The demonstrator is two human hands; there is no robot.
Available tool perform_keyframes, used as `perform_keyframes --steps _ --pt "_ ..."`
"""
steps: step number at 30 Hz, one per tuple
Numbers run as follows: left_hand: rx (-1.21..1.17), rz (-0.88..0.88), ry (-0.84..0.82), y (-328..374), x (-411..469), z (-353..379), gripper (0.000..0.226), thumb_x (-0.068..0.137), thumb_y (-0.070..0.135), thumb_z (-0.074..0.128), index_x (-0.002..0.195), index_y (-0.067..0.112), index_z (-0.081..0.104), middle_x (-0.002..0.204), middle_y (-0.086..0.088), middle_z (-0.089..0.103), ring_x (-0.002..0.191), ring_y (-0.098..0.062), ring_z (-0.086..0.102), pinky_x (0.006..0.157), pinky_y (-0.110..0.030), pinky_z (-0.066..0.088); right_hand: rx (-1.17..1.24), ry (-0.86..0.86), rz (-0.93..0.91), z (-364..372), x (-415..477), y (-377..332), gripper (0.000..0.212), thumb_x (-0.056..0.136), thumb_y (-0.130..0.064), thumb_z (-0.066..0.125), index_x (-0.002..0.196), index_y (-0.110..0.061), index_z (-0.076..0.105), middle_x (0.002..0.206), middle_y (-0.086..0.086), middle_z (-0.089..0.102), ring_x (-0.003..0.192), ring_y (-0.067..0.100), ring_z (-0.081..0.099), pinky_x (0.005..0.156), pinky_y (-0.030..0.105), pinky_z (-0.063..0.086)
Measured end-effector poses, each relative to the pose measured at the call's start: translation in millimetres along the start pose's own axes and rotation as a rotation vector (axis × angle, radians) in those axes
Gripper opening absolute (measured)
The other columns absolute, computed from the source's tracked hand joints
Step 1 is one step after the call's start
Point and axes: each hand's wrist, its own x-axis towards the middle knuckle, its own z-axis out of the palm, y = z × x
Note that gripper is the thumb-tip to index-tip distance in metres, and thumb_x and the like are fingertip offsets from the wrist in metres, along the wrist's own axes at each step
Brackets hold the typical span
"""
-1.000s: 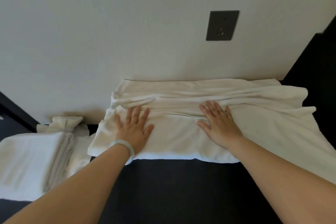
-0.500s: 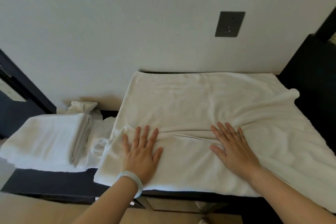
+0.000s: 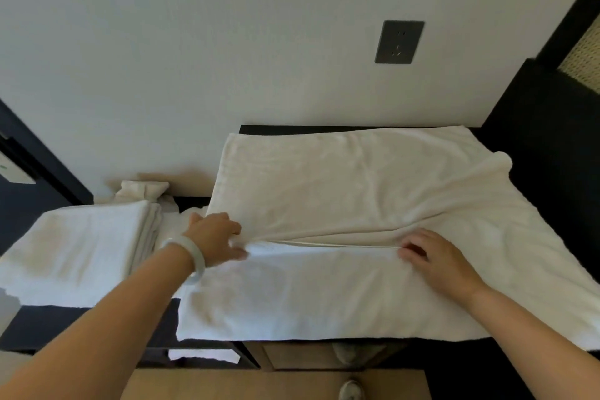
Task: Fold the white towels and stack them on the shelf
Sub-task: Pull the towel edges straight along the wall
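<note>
Left hand: the left hand (image 3: 216,239), with a pale, smooth bangle (image 3: 192,257) on the wrist, has its fingers curled and pinches the left end of a free towel edge.
Right hand: the right hand (image 3: 435,253) has its fingertips tucked under and pinches the same edge further to the right.
Task's thing: the large white terry towel (image 3: 341,191) lies spread directly in front of the person. Its near flap lies flat towards them, and its far half reaches back to the wall.
Deciding relation: the pinched edge runs left to right between the two hands, so the towel's long axis lies across the body. Each hand holds one end, and neither is clearly nearer. Most of the unfolded cloth lies beyond the hands, and its right side trails off and droops over the edge.
Likely step: probably lifting this edge with both hands together to make the next fold. Uneven lifting would skew it.
Stack: a pile of folded white towels (image 3: 81,250) sits just to the left, beside the left forearm.
Behind it: a crumpled white towel (image 3: 143,188) lies against the wall.
Surface: a dark, flat shelf top (image 3: 81,325) carries everything.
Room: a plain pale wall (image 3: 227,42) holds a dark grey socket plate (image 3: 399,41), and a black panel (image 3: 552,140) stands at the right.
</note>
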Motion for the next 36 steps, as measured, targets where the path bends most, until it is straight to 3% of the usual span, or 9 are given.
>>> perform_keyframes --steps 4,7,11,16,19,23,29,34,36 --pt "-0.671 -0.031 -0.076 -27.9 -1.1 -32.9 0.047 0.065 0.047 0.082 0.078 0.014 0.051 0.071 0.001 0.052 0.071 -0.016 0.051 0.066 -0.028 0.039 0.248 -0.062 0.104 -31.7 19.0 -10.9 0.026 0.094 -0.021 0.065 0.071 -0.032 0.063 0.074 -0.013 0.067 0.069 -0.001 0.059 0.063 0.012 0.042" --pt "-1.174 -0.030 -0.090 -38.8 -1.1 -61.5 0.053 0.056 0.029 0.087 0.095 -0.001 0.066 0.087 -0.020 0.070 0.084 -0.034 0.068 0.077 -0.040 0.053 0.347 -0.057 0.084 -75.7 50.6 -26.1 0.020 0.094 -0.016 0.065 0.075 -0.022 0.066 0.072 -0.006 0.068 0.067 0.004 0.060 0.064 0.014 0.043" --pt "-1.428 -0.047 0.084 -48.3 21.3 -107.1 0.048 0.060 0.019 0.087 0.098 0.000 0.066 0.091 -0.024 0.069 0.079 -0.036 0.067 0.064 -0.040 0.058 0.437 -0.056 -0.005 -142.4 118.9 -43.7 0.012 0.093 -0.015 0.067 0.082 -0.013 0.069 0.074 -0.002 0.072 0.066 0.002 0.062 0.063 0.013 0.045" --pt "-1.220 -0.283 0.421 -41.4 79.6 -108.5 0.014 0.087 0.008 0.071 0.100 0.003 0.073 0.087 -0.015 0.072 0.076 -0.030 0.065 0.073 -0.037 0.054 0.333 -0.109 -0.006 -129.6 220.5 -46.4 0.009 0.094 -0.013 0.066 0.089 -0.006 0.069 0.082 0.010 0.066 0.077 0.017 0.055 0.067 0.026 0.039" --pt "-1.127 -0.400 0.391 -34.0 103.1 -79.3 0.011 0.090 0.009 0.067 0.091 -0.001 0.071 0.070 -0.008 0.062 0.065 -0.021 0.055 0.065 -0.030 0.045 0.112 -0.314 -0.004 -82.9 247.4 -36.5 0.015 0.092 -0.019 0.070 0.088 -0.005 0.070 0.077 0.005 0.056 0.070 0.014 0.048 0.064 0.028 0.033" --pt "-1.211 -0.447 0.330 -49.4 106.2 -62.0 0.013 0.092 0.006 0.066 0.080 0.006 0.070 0.050 0.007 0.060 0.043 -0.002 0.053 0.045 -0.015 0.044 0.180 -0.372 -0.002 -67.1 256.3 -24.4 0.027 0.093 -0.019 0.068 0.075 0.001 0.065 0.062 -0.003 0.051 0.059 0.011 0.044 0.056 0.024 0.031" --pt "-1.345 -0.470 0.465 -103.8 138.7 -93.4 0.013 0.091 0.014 0.068 0.084 0.004 0.072 0.074 -0.009 0.066 0.069 -0.023 0.057 0.067 -0.033 0.051 0.402 -0.367 -0.012 -102.8 302.8 -34.6 0.014 0.091 -0.027 0.069 0.085 -0.017 0.077 0.081 0.000 0.076 0.072 0.008 0.069 0.065 0.014 0.048" --pt "-1.191 -0.548 0.408 -104.1 212.4 -66.3 0.012 0.092 0.017 0.065 0.085 0.010 0.071 0.080 -0.009 0.070 0.078 -0.027 0.063 0.079 -0.039 0.054 0.171 -0.309 0.082 -39.7 370.5 -23.8 0.013 0.093 -0.010 0.067 0.080 -0.007 0.067 0.081 0.015 0.070 0.077 0.028 0.064 0.072 0.034 0.047" --pt "-1.129 -0.572 0.342 -102.4 236.2 -41.9 0.012 0.093 0.017 0.063 0.084 0.011 0.069 0.076 -0.005 0.067 0.076 -0.024 0.061 0.072 -0.031 0.052 0.091 -0.308 0.141 -15.7 380.8 -10.8 0.017 0.092 -0.012 0.069 0.077 -0.012 0.061 0.077 0.011 0.065 0.074 0.026 0.060 0.066 0.033 0.042"
